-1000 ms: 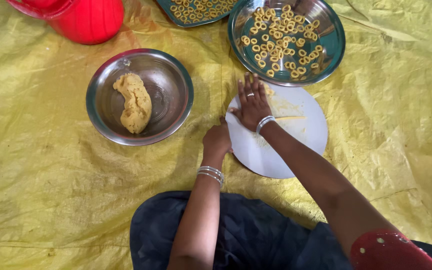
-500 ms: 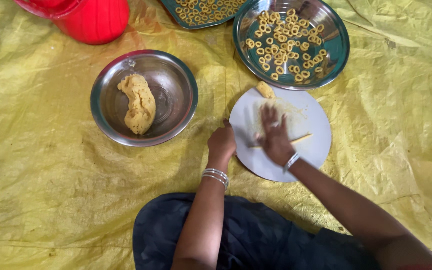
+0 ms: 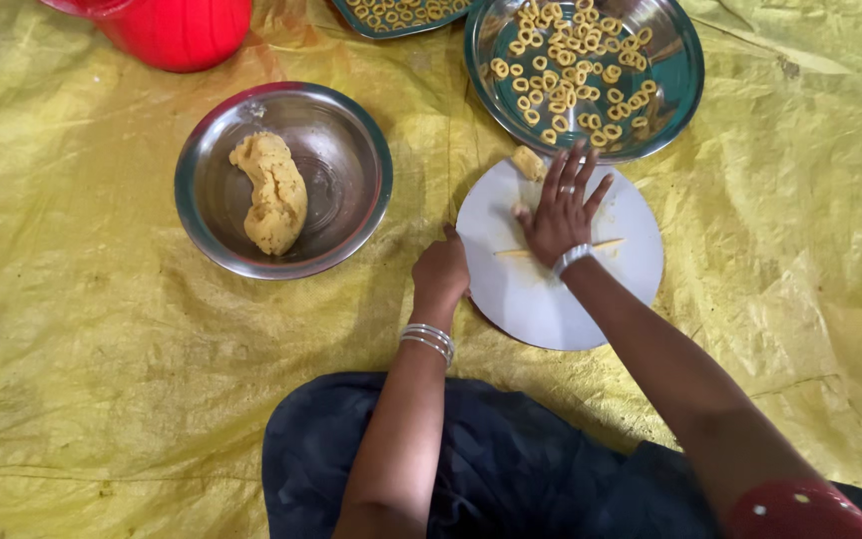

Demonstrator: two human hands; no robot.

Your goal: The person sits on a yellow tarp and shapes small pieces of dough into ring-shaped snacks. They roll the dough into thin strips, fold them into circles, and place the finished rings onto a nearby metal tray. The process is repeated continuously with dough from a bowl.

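Note:
A round white board [image 3: 551, 299] lies on the yellow sheet. My right hand [image 3: 561, 205] rests flat on it, fingers spread, over a thin yellow rope of dough [image 3: 606, 245] that pokes out on both sides of my wrist. A small lump of dough [image 3: 528, 162] sits at the board's far edge. My left hand [image 3: 441, 271] is curled against the board's left rim. A steel bowl [image 3: 351, 140] to the left holds a large piece of yellow dough [image 3: 271, 192].
A steel plate [image 3: 685, 70] with several small dough rings stands beyond the board. A second tray of rings [image 3: 396, 15] shows at the top edge, next to a red container [image 3: 177, 30]. Crumpled yellow sheet [image 3: 92, 379] covers the floor. My dark-clothed lap [image 3: 511, 459] is below.
My right hand slid back toward me over the dough rope, then forward again to the board's far half. My left hand stayed at the board's rim.

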